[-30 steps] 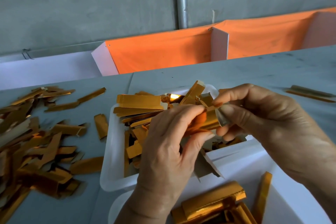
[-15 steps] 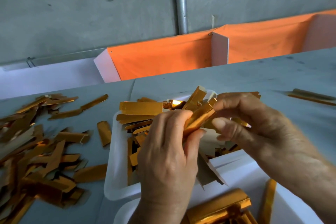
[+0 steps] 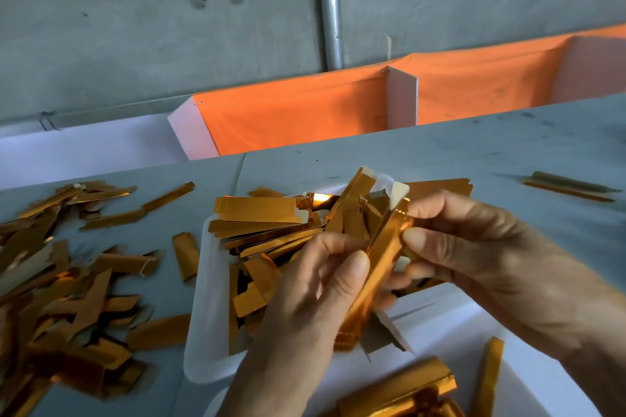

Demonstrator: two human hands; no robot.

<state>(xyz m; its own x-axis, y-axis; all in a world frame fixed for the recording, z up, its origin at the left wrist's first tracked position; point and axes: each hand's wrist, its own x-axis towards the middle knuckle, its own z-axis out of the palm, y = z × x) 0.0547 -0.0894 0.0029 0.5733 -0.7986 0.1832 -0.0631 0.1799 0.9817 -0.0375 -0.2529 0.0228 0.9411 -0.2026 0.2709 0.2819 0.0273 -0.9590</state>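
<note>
One tabletop [image 3: 440,152]: grey, and it fills my feed from the left edge to the right edge.
orange cloth [image 3: 298,118]: hangs in white-framed bays just beyond the tabletop's far edge.
loose heap [image 3: 61,298]: flat gold card strips spread along the left edge and on toward the near-left corner.
white tray [image 3: 200,315]: sits mid-tabletop, piled with more flat gold strips, a few poking over its far rim.
second tray [image 3: 440,332]: at the near edge, against the white tray's near-right side. I cannot tell whether they overlap. Folded gold boxes [image 3: 396,389] lie in it.
right hand [image 3: 474,254]: I see it over the white tray's right side, thumb and fingers curled, pinching the upper end of the gold sleeve [image 3: 381,259].
left hand [image 3: 305,308]: rises from the near edge, thumb pressed on the gold sleeve's lower half, fingers curled behind it.
gold sleeve: held in the air between both hands, above where the two trays meet, tilted with its top toward the far-right corner.
two strips [image 3: 572,186]: near the right edge, well apart from my hands.
</note>
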